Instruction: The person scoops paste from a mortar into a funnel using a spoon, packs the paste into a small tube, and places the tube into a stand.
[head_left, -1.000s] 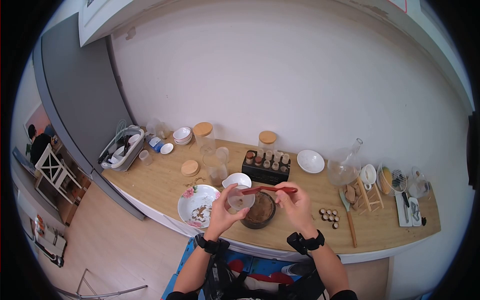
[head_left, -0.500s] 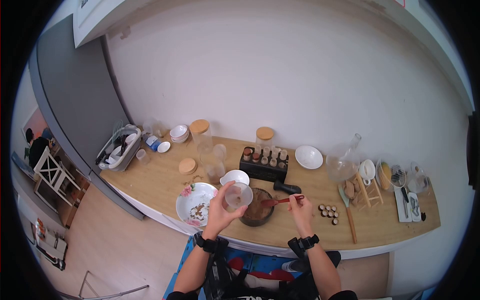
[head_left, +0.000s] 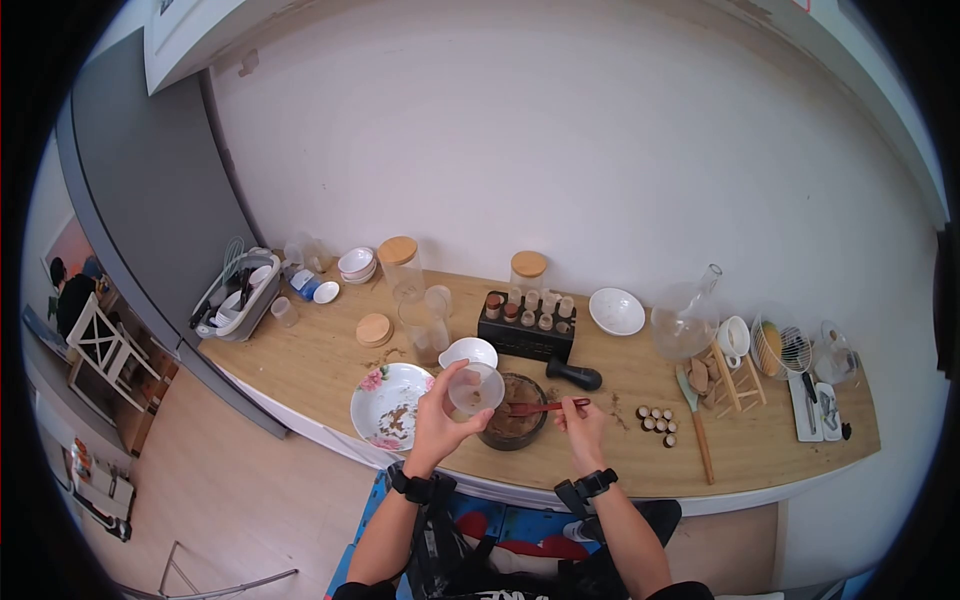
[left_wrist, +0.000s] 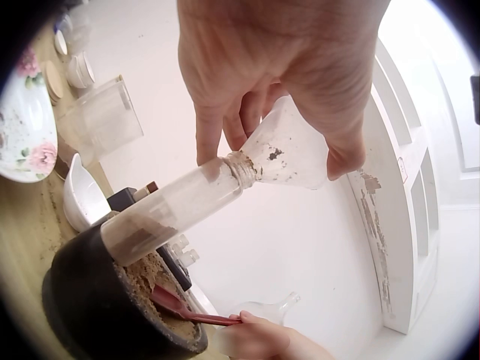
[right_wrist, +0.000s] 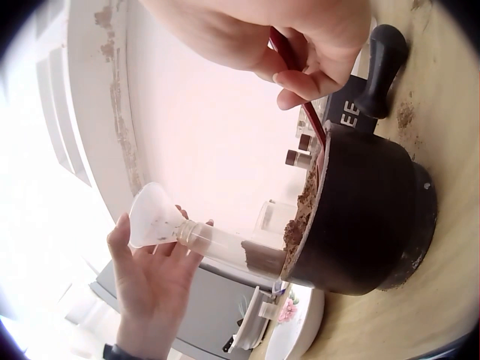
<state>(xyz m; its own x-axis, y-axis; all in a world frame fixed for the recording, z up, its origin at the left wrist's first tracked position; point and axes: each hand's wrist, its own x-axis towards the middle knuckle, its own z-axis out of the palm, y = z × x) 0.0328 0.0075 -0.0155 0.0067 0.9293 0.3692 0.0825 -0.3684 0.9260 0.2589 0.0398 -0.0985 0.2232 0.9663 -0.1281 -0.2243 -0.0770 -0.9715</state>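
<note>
Just below your left hand [head_left: 440, 425], glass tube [left_wrist: 180, 208], slanted in the left wrist view, brown powder in its lower part. Clear funnel [left_wrist: 289, 150] sits in the tube's mouth, between your left thumb and fingers; dark specks on its wall. Lower end of the tube lies by the rim of the black bowl [left_wrist: 97, 300]; whether they touch, you can't tell.

Ahead of your right fingertips, red spoon [head_left: 540, 407], its head in the brown powder [right_wrist: 298, 217] inside that bowl. Best to take modest scoops, level the spoon before lifting, and steady the funnel so its mouth faces up. Crowding the narrow neck could clog it.

Fingers: left ones parted from the thumb by the funnel's width, clamped on it, some against the tube's neck. Right thumb and fingers pinched close on the spoon handle.

Beyond your right fingers, black pestle [head_left: 574, 375] on its side. Left of your left fingers, floral dish [head_left: 365, 417] with brown bits.
</note>
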